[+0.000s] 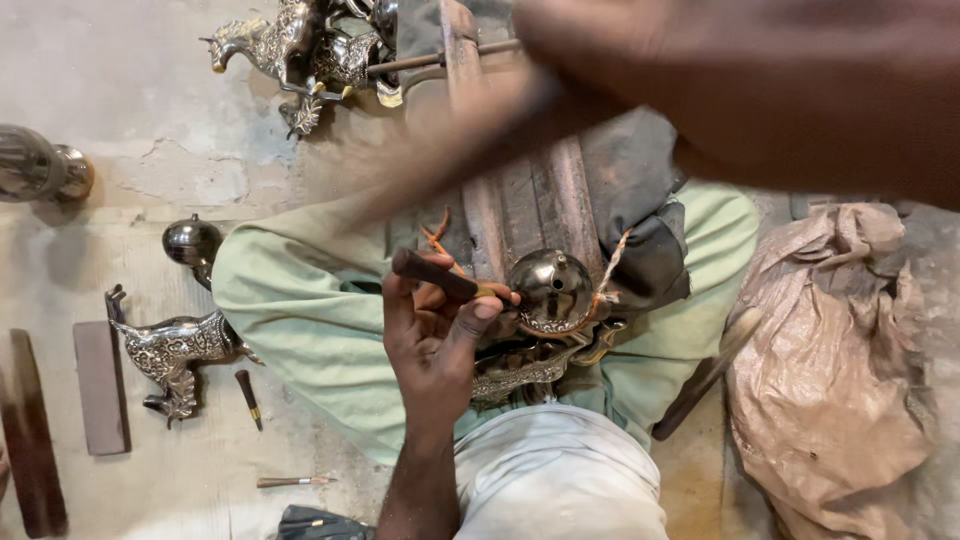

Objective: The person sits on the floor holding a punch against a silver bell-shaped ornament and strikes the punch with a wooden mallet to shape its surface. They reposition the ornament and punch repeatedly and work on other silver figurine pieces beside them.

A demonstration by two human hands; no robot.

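Observation:
My left hand (435, 335) rises from the bottom and grips a small chisel with a dark wooden handle (432, 274). Its tip rests against a shiny round metal ball (550, 285) on an ornate metal figurine (520, 370). The figurine lies in my lap on a green cloth (300, 320), tied with orange cord to a ridged wooden block (525, 200). My right hand (640, 50) is a large motion blur at the top, close to the camera. It seems closed on a blurred wooden stick (450, 150) that slants down to the left.
Engraved metal horse figurines stand at the top (275, 45) and on the left (175, 350). A round metal pot (190, 240), a flat block (100, 385), a dark wooden strip (30, 430) and small tools (248, 398) lie on the floor. A crumpled brown bag (830, 370) sits at the right.

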